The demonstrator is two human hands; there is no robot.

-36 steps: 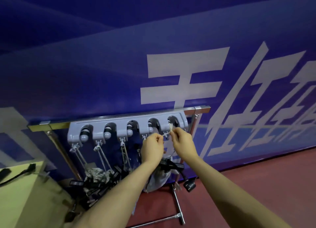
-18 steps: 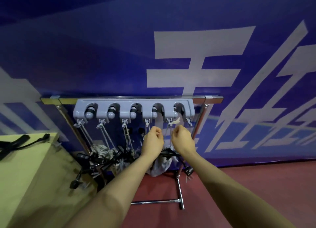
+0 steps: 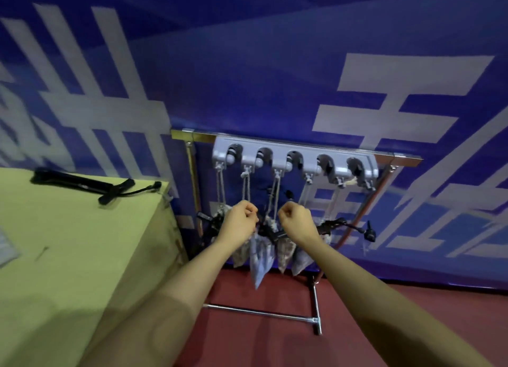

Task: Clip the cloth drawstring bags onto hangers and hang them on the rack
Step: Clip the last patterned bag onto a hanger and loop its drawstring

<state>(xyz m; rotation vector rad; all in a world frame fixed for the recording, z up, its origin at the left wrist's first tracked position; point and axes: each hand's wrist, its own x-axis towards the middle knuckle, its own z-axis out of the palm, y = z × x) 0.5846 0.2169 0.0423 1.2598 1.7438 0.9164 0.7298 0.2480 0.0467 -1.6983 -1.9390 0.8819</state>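
Observation:
A grey holder [image 3: 294, 160] with several round slots is mounted on the metal rack [image 3: 192, 134]. Cords [image 3: 246, 185] run down from its slots to black clip hangers [image 3: 330, 225], which carry several patterned cloth drawstring bags [image 3: 261, 256]. My left hand [image 3: 242, 222] and my right hand [image 3: 295, 223] hover side by side in front of the cords, below the holder. Both have their fingers curled in, and I see nothing held in either. They cover part of the hangers behind them.
A yellow-green table [image 3: 68, 243] stands at the left, close to the rack, with a black hanger [image 3: 82, 185] lying on it. The rack's metal foot bar [image 3: 261, 313] rests on the red floor [image 3: 412, 325]. A blue banner wall [image 3: 275, 78] is directly behind.
Both hands have let go of the cord at the rightmost slot and dropped down and away from the holder. The view has swung left, bringing the table into sight.

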